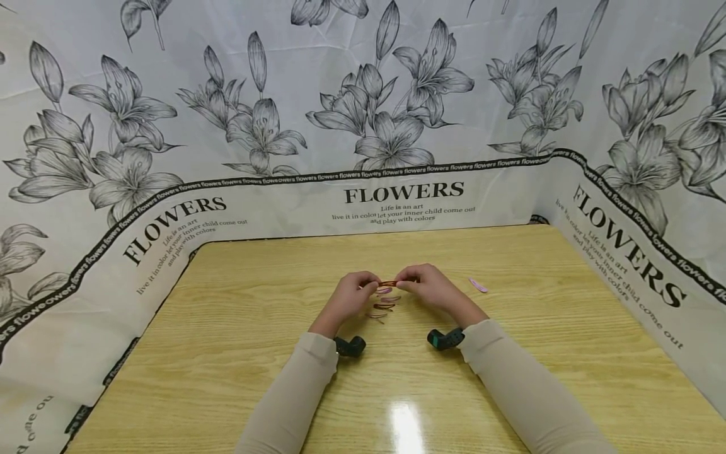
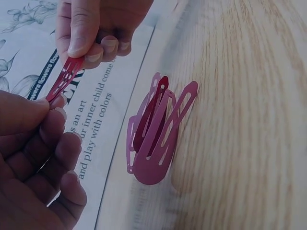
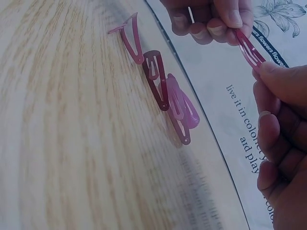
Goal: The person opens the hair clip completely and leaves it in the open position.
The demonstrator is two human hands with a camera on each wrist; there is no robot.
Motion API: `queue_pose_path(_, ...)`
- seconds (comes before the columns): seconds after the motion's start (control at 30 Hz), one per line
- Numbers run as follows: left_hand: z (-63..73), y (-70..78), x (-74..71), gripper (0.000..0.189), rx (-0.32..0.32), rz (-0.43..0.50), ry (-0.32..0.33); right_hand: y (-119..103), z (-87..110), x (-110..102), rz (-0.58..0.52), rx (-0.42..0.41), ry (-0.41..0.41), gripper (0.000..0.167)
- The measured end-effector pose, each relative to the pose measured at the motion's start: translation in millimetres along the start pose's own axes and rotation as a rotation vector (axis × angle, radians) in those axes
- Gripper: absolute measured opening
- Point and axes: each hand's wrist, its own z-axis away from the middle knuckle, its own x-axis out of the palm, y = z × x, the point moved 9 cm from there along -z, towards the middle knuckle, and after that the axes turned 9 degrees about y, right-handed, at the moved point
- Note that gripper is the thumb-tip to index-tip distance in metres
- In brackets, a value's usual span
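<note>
Between the two hands a red snap hair clip (image 2: 66, 79) is stretched, its slots showing. The left hand (image 1: 353, 296) pinches one end between thumb and forefinger, its other fingers loosely bent. At the opposite end the right hand (image 1: 431, 287) pinches the clip the same way. Just below the hands, several pink and dark red hair clips (image 1: 386, 307) lie in a loose row on the table. In the right wrist view the dark red clip (image 3: 156, 79) sits between pink ones, and a lilac-pink clip (image 3: 184, 103) lies at the row's end closest to the wall.
One pink hair clip (image 1: 478, 285) lies apart on the wood-grain table (image 1: 227, 378), right of the right hand. A white curtain (image 1: 295, 211) printed with flowers and lettering borders the table at the back and sides. Dark wrist devices (image 1: 445, 339) sit at both cuffs.
</note>
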Motion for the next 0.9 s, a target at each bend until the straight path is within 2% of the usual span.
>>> queue_pose_path(0.3,2.4,2.4,-1.1,0.020,-0.002,0.007,0.002,-4.5,2.7,-0.1,0.010,-0.027,0.006,0.013)
queue_pose_path(0.57,2.3,7.7,-1.9,0.019,0.032,0.029,0.007,-7.3,2.9,-2.2,0.005,-0.051,0.024,0.014)
queue_pose_path(0.9,2.8,7.7,-2.4,0.021,0.037,0.052,0.003,-7.4,3.9,-3.4,-0.014,-0.034,0.040,0.013)
